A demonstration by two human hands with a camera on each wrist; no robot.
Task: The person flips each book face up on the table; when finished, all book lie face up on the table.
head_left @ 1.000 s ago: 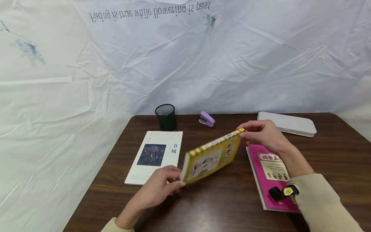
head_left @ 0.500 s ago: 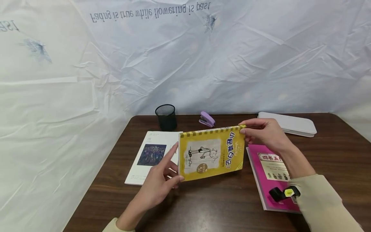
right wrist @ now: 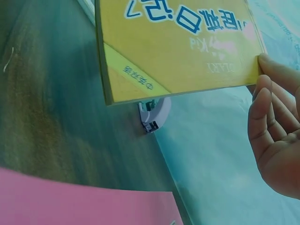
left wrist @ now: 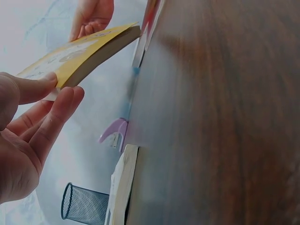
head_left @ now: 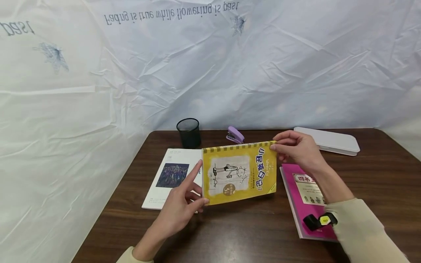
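A yellow book [head_left: 239, 172] with a cartoon cover stands upright over the brown table [head_left: 250, 233], its cover towards me. My left hand [head_left: 197, 190] holds its lower left corner between thumb and fingers, with the index finger stretched up the left edge. In the left wrist view the left hand [left wrist: 42, 108] pinches the yellow book [left wrist: 84, 51] at that corner. My right hand [head_left: 286, 148] pinches the top right corner. In the right wrist view the right hand [right wrist: 267, 108] has its fingertips on the edge of the yellow book [right wrist: 178, 47].
A white book [head_left: 171, 175] lies flat to the left and a pink book [head_left: 306, 193] to the right. A black mesh pen cup [head_left: 188, 132], a purple stapler [head_left: 235, 135] and a white case [head_left: 329, 140] stand along the back edge, before a crumpled white sheet.
The yellow book has swung from a slanted, edge-on tilt to upright with its cover facing me. The left index finger has stretched up along its edge. Over the last half second almost nothing moved.
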